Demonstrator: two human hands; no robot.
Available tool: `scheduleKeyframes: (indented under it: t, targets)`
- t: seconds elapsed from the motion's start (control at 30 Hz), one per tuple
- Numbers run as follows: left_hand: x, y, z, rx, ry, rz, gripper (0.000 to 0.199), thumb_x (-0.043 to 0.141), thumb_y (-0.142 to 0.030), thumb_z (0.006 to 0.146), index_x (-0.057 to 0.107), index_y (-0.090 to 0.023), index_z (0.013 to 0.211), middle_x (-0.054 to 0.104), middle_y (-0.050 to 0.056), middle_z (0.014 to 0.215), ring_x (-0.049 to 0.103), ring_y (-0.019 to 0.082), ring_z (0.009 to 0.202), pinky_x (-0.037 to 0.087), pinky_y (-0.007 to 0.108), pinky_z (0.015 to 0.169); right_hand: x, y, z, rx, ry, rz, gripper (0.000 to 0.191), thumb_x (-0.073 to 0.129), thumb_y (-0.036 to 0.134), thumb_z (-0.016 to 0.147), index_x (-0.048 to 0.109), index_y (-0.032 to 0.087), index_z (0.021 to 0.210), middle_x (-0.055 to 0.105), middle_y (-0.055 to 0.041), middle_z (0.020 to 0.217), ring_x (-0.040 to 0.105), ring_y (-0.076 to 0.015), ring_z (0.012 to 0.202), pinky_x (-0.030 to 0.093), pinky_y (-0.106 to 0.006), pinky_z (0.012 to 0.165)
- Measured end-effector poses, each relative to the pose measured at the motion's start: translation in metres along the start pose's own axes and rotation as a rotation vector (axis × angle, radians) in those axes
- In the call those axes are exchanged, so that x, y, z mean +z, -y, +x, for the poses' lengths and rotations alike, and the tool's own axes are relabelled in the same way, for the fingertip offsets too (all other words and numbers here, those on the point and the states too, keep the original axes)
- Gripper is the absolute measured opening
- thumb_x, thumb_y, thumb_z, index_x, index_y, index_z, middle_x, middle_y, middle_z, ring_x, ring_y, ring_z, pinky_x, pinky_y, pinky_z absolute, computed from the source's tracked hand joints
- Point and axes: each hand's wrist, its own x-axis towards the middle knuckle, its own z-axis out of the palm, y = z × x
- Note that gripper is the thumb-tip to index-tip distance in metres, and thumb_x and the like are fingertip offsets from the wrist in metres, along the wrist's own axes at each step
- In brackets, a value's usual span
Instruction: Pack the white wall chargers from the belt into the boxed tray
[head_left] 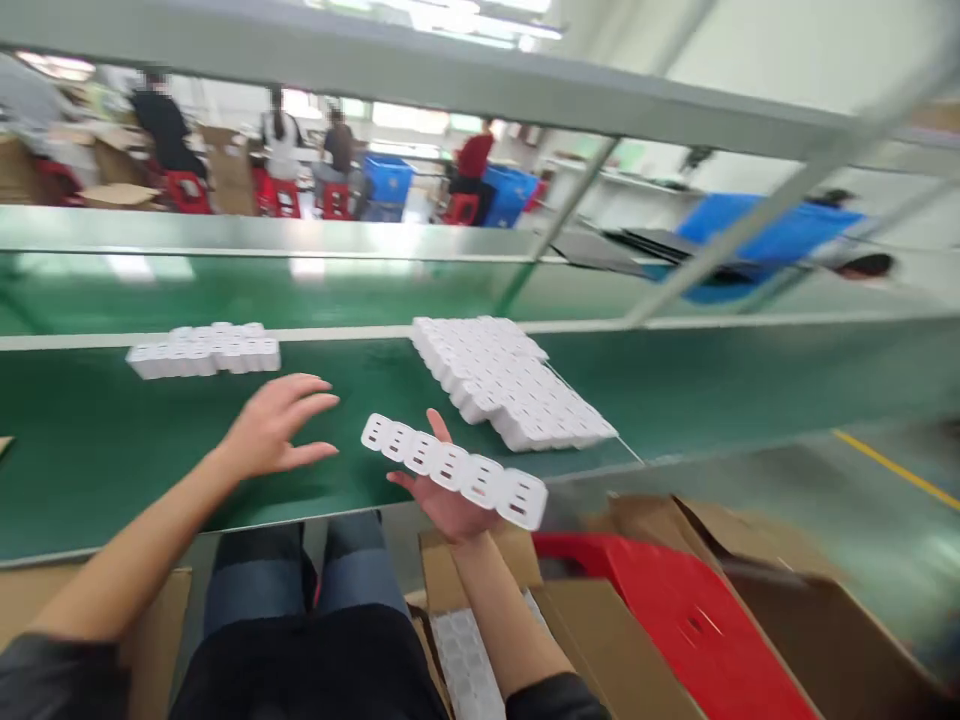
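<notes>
A row of several white plastic pieces with small dark slots (450,466) rests across my right hand (457,510), which holds it over the table's front edge, thumb and fingers showing on its two sides. My left hand (281,425) is above the green table (337,370), its fingers apart and nothing in them, left of the row. Behind my left hand a small group of white pieces (206,350) stands on the table. A larger block of the same pieces (510,380) stands beyond my right hand.
Below the table at the right are open cardboard boxes (607,640) and a red plastic surface (675,620). A metal frame bar (450,70) crosses overhead. Several people sit or stand in the background near blue bins (388,180).
</notes>
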Motion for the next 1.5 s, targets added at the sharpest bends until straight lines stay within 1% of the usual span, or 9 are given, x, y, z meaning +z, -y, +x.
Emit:
scheduleKeyframes:
  t: [0.1,0.17,0.4,0.6,0.73,0.87,1.03,1.3,1.5]
  targets:
    - [-0.022,0.016,-0.012,0.097,0.024,0.042,0.065,0.064,-0.061,0.083,0.053,-0.026,0.135,0.053,0.012,0.141,0.049,0.031,0.132,0.040,0.047,0.113,0.053,-0.036,0.073,0.151,0.266,-0.067,0.074,0.057,0.071,0.073,0.049,0.035,0.137,0.058,-0.0069,0.135,0.053,-0.0317,0.124,0.048,-0.052,0.092]
    - [-0.030,0.037,-0.018,0.051,0.038,0.015,0.069,0.063,-0.060,0.084,0.047,-0.025,0.140,0.053,0.013,0.141,0.051,0.029,0.130,0.042,0.044,0.111,0.081,-0.064,0.112,0.219,0.370,-0.119,0.068,0.059,0.068,0.072,0.054,0.034,0.131,0.056,-0.0059,0.138,0.055,-0.0307,0.121,0.050,-0.046,0.086]
    - [-0.042,0.118,-0.054,-0.198,-0.111,0.046,0.065,0.049,-0.060,0.091,0.040,-0.021,0.142,0.059,0.014,0.133,0.060,0.029,0.119,0.049,0.043,0.099,0.139,-0.140,0.186,0.364,0.479,-0.075,0.065,0.053,0.072,0.077,0.058,0.028,0.125,0.067,-0.0084,0.124,0.062,-0.0290,0.104,0.049,-0.053,0.092]
    - [-0.035,0.136,-0.060,-0.282,-0.120,0.089,0.068,0.046,-0.067,0.089,0.045,-0.023,0.141,0.064,0.012,0.125,0.063,0.027,0.112,0.051,0.037,0.094,0.137,-0.147,0.193,0.456,0.478,-0.005,0.059,0.053,0.067,0.082,0.058,0.029,0.127,0.069,-0.0065,0.121,0.063,-0.0255,0.103,0.047,-0.055,0.100]
    - [-0.047,0.134,-0.060,-0.347,-0.070,0.127,0.063,0.045,-0.068,0.091,0.050,-0.025,0.137,0.066,0.009,0.122,0.066,0.025,0.106,0.051,0.034,0.089,0.132,-0.138,0.198,0.475,0.455,-0.043,0.046,0.063,0.055,0.083,0.063,0.029,0.121,0.068,-0.0040,0.124,0.062,-0.0242,0.107,0.051,-0.053,0.097]
    - [-0.065,0.132,-0.064,-0.399,-0.004,0.204,0.061,0.046,-0.070,0.090,0.053,-0.027,0.133,0.068,0.006,0.122,0.067,0.024,0.103,0.051,0.030,0.083,0.130,-0.137,0.203,0.429,0.351,-0.147,0.035,0.071,0.043,0.080,0.068,0.025,0.110,0.071,-0.0056,0.114,0.065,-0.0217,0.095,0.059,-0.037,0.075]
    - [-0.082,0.138,-0.070,-0.463,0.056,0.318,0.061,0.047,-0.071,0.088,0.057,-0.028,0.130,0.070,0.005,0.113,0.068,0.023,0.096,0.049,0.028,0.075,0.129,-0.142,0.206,0.434,0.263,-0.134,0.024,0.076,0.030,0.077,0.069,0.019,0.097,0.072,-0.0045,0.084,0.064,-0.0162,0.069,0.055,-0.027,0.056]
    - [-0.097,0.160,-0.080,-0.484,0.074,0.431,0.056,0.061,-0.067,0.081,0.066,-0.027,0.120,0.073,0.008,0.106,0.066,0.028,0.098,0.045,0.038,0.087,0.131,-0.143,0.201,0.419,0.242,-0.123,0.023,0.075,0.024,0.076,0.069,0.016,0.096,0.073,-0.0065,0.083,0.067,-0.0175,0.072,0.057,-0.031,0.069]
    - [-0.099,0.138,-0.075,-0.402,-0.054,0.459,0.064,0.064,-0.068,0.080,0.062,-0.025,0.127,0.068,0.010,0.120,0.057,0.031,0.117,0.036,0.044,0.105,0.132,-0.145,0.201,0.413,0.233,-0.120,0.032,0.079,0.028,0.072,0.069,0.016,0.100,0.075,-0.0074,0.085,0.068,-0.0179,0.072,0.055,-0.031,0.069]
